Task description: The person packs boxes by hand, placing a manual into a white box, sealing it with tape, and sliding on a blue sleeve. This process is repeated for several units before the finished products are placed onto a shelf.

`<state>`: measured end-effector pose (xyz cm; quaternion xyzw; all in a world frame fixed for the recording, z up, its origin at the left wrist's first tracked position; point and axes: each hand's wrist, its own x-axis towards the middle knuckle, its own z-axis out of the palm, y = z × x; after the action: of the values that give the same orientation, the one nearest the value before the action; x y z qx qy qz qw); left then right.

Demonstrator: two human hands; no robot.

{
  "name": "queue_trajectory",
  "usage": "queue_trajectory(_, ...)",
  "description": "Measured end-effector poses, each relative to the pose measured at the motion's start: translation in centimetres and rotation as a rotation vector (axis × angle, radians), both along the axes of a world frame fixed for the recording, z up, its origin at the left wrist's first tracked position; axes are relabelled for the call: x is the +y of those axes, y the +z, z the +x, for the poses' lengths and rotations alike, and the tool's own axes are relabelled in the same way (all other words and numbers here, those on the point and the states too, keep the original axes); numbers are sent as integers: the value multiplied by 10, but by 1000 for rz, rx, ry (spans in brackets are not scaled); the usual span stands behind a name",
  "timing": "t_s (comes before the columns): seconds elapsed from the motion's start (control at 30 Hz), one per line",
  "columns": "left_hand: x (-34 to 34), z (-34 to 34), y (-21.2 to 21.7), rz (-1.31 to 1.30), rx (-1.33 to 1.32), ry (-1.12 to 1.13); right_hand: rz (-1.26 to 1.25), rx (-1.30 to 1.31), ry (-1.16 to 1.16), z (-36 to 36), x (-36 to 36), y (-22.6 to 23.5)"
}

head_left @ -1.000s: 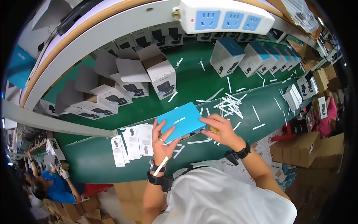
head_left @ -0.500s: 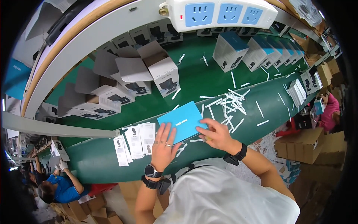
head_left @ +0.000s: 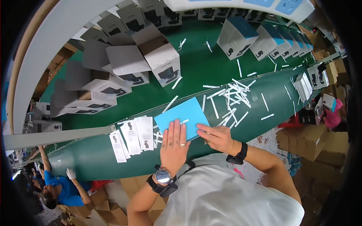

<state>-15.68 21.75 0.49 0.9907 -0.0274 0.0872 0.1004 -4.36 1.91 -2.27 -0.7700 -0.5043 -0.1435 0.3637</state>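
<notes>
A flat blue card sleeve (head_left: 181,116) lies on the green bench in front of me. My left hand (head_left: 173,145) lies flat on its near edge, fingers spread, a ring on one finger and a watch on the wrist. My right hand (head_left: 217,137) rests on the sleeve's right near corner, fingers pointing left, a black band on the wrist. Neither hand grips anything. Small white leaflets (head_left: 132,137) lie fanned just left of my left hand. Thin white paper strips (head_left: 230,98) are scattered to the right of the sleeve.
Open white boxes (head_left: 158,56) lie on the green belt beyond the sleeve, with closed blue-topped boxes (head_left: 264,37) at the far right. A power strip (head_left: 264,5) hangs overhead. Brown cartons (head_left: 305,139) stand at the right. A person in blue (head_left: 62,188) works at lower left.
The blue sleeve went from held up in both hands to lying flat on the bench. My left hand let go of a white strip and now presses flat on the sleeve.
</notes>
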Motion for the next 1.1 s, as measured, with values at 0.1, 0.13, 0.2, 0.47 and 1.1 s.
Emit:
queue_trajectory(0.1,3,0,-12,41,-58,17,-38,19,15,1,3,2)
queue_trajectory(0.13,8,0,-20,52,-97,8,-56,25,32,5,7,5)
queue_trajectory(0.2,13,-2,-24,71,-138,-1,-83,38,105,26,13,15)
queue_trajectory(0.47,44,7,1,-24,-58,-163,-171,305,336,64,35,20)
queue_trajectory(1.1,81,181,73,-98,-88,-504,-1,549,32,145,-20,49)
